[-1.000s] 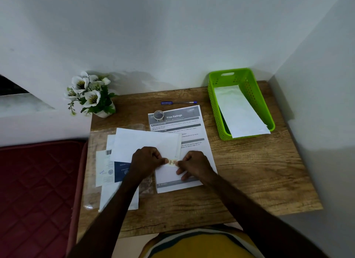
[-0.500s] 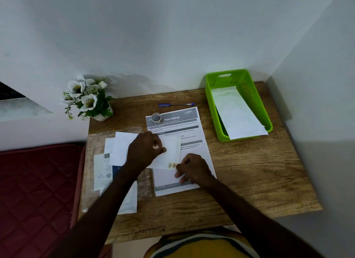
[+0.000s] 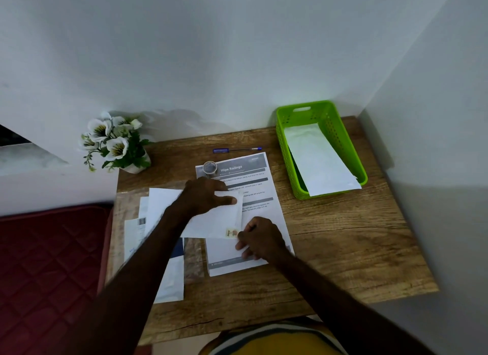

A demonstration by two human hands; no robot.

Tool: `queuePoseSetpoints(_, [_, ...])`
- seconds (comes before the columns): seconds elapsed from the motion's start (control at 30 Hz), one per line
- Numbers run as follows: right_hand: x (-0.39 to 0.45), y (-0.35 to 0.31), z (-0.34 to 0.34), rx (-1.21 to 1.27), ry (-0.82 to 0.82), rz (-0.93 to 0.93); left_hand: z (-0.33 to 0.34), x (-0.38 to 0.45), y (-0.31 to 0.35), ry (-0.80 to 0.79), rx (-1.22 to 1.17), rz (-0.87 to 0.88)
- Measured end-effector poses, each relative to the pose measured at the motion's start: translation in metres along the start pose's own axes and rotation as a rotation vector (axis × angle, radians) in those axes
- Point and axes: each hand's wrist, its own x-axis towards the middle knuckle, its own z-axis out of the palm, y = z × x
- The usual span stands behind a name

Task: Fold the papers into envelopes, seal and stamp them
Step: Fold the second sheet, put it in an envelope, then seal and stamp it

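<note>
My left hand point(image 3: 204, 196) lies flat and open on the white paper envelope point(image 3: 211, 220) on the wooden desk point(image 3: 343, 236) — pinning it so it can't slide — while my right hand point(image 3: 260, 239), fingers curled, presses the small brownish stamp point(image 3: 231, 233) onto its near corner.

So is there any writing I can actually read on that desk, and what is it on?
"Wipe Railings": grey header of the white printed sheet.
Body lines on that sheet: too small to read.
Barcode on the white paper at left: digits unreadable.
Small stamp on the white envelope: blurred.
</note>
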Motion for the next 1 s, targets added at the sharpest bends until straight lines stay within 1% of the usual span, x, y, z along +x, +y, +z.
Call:
queuePoseSetpoints(0.1, [0.002, 0.002, 0.002, 0.017, 0.025, -0.008, 0.005, -0.006, 0.002, 0.023, -0.062, -0.003])
queuePoseSetpoints(0.17, [0.003, 0.003, 0.003, 0.003, 0.034, -0.014, 0.007, -0.006, 0.001, 0.048, -0.094, 0.03])
queuePoseSetpoints(0.23, [0.003, 0.008, 0.003, -0.009, 0.086, -0.044, 0.003, -0.007, 0.002, 0.034, -0.148, 0.056])
queuePoseSetpoints(0.3, [0.0, 0.012, 0.002, -0.066, 0.245, -0.134, -0.005, -0.01, 0.005, 0.011, -0.213, 0.071])
queuePoseSetpoints(0.37, [-0.005, 0.012, -0.004, -0.143, 0.427, -0.29, -0.016, -0.015, 0.012, -0.01, -0.29, 0.09])
queuePoseSetpoints(0.4, [-0.007, 0.01, -0.009, -0.128, 0.473, -0.387, -0.022, -0.017, 0.015, -0.014, -0.335, 0.099])
queuePoseSetpoints(0.43, [-0.005, 0.007, -0.014, -0.083, 0.464, -0.457, -0.028, -0.02, 0.019, -0.014, -0.379, 0.104])
queuePoseSetpoints(0.5, [-0.004, -0.005, -0.028, 0.078, 0.318, -0.529, -0.038, -0.026, 0.026, 0.005, -0.436, 0.108])
queuePoseSetpoints(0.57, [-0.003, -0.016, -0.037, 0.25, 0.147, -0.53, -0.045, -0.029, 0.033, 0.054, -0.462, 0.107])
queuePoseSetpoints(0.6, [-0.003, -0.021, -0.041, 0.303, 0.109, -0.528, -0.047, -0.03, 0.036, 0.075, -0.473, 0.107])
queuePoseSetpoints(0.73, [-0.006, -0.031, -0.045, 0.347, 0.114, -0.554, -0.05, -0.034, 0.05, 0.161, -0.493, 0.084])
queuePoseSetpoints(0.87, [-0.005, -0.035, -0.044, 0.349, 0.126, -0.584, -0.045, -0.03, 0.06, 0.237, -0.587, 0.026])
queuePoseSetpoints(0.93, [-0.006, -0.035, -0.045, 0.406, 0.083, -0.552, -0.044, -0.029, 0.061, 0.264, -0.589, 0.002])
queuePoseSetpoints(1.0, [-0.008, -0.035, -0.049, 0.497, -0.007, -0.487, -0.046, -0.029, 0.063, 0.287, -0.598, -0.009])
